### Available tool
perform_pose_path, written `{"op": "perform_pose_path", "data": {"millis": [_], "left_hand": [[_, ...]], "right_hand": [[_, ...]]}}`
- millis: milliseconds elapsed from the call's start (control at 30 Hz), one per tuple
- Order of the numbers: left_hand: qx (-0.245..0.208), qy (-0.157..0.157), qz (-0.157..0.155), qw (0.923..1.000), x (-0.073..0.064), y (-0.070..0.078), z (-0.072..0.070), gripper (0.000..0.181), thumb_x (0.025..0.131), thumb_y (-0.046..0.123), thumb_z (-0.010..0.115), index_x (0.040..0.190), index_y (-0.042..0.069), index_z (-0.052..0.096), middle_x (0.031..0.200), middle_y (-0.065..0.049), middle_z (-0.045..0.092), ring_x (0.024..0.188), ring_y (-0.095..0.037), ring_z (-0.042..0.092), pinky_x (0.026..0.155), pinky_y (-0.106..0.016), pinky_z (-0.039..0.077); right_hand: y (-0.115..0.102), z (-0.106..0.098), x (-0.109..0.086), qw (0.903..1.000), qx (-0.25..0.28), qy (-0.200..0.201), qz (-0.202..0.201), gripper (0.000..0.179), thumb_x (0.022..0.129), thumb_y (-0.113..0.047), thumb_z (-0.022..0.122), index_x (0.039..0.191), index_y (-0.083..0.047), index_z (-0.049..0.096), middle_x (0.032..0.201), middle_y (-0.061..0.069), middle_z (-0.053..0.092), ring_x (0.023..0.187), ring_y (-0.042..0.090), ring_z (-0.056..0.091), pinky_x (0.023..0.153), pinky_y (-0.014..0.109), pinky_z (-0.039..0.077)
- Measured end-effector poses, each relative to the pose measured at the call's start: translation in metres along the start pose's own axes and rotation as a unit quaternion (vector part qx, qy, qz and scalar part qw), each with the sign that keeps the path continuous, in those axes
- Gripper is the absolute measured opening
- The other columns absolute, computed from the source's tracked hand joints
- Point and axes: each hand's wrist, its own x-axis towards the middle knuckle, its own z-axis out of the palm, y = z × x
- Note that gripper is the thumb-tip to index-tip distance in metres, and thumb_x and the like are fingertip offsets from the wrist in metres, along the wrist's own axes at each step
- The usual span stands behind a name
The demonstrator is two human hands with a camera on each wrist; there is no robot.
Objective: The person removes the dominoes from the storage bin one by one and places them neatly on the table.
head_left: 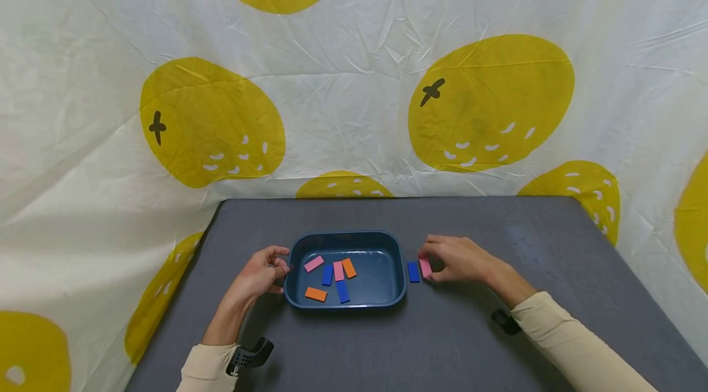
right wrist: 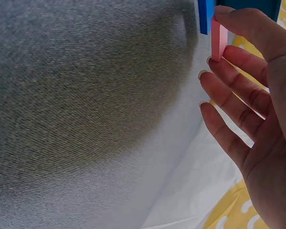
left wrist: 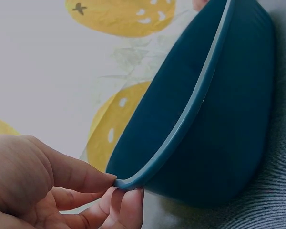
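Observation:
A dark blue rectangular dish (head_left: 381, 305) with rounded corners stands on the grey table. At its left end my left hand (head_left: 259, 274) pinches the rim (left wrist: 157, 160) between thumb and fingers. Off the dish's right end, my right hand (head_left: 461, 260) holds a small pink block (right wrist: 219, 40) between thumb and fingertips, the other fingers spread. Between that block and the dish is a blue block (head_left: 413, 272), close beside the pink one. Inside the dish lie two pink blocks (head_left: 314, 263), two orange blocks (head_left: 316, 294) and two blue blocks (head_left: 343, 291), scattered flat over its left half.
The grey cloth-covered table (head_left: 354, 355) reaches back to a white curtain (head_left: 343, 121) printed with yellow fruit, which also hangs along the left and right sides. Dark wrist devices (head_left: 250, 355) sit at both beige sleeves (head_left: 575, 333).

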Motion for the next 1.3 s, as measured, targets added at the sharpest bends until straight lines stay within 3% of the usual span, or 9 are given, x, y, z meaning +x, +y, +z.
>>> {"op": "perform_pose_path", "data": {"millis": [667, 1300], "left_hand": [[-0.004, 0.003, -0.007, 1.0, 0.002, -0.002, 0.001, 0.04, 0.098, -0.005, 0.056, 0.137, -0.002, 0.052, 0.097, -0.015, 0.056, 0.111, -0.037, 0.066, 0.06, -0.037, 0.059], [-0.002, -0.004, 0.001, 1.0, 0.0, 0.0, -0.001, 0.04, 0.098, -0.004, 0.056, 0.137, -0.003, 0.052, 0.098, -0.015, 0.055, 0.108, -0.037, 0.066, 0.06, -0.038, 0.059]], "right_hand": [[0.006, 0.013, 0.002, 0.9998, -0.014, -0.009, 0.003, 0.033, 0.081, -0.034, 0.084, 0.108, -0.019, 0.073, 0.099, -0.007, 0.062, 0.084, 0.006, 0.057, 0.07, 0.03, 0.053], [0.006, 0.012, 0.004, 0.9996, 0.006, -0.024, 0.013, 0.033, 0.081, -0.033, 0.084, 0.109, -0.019, 0.074, 0.1, -0.006, 0.062, 0.088, 0.009, 0.061, 0.072, 0.033, 0.054]]}}
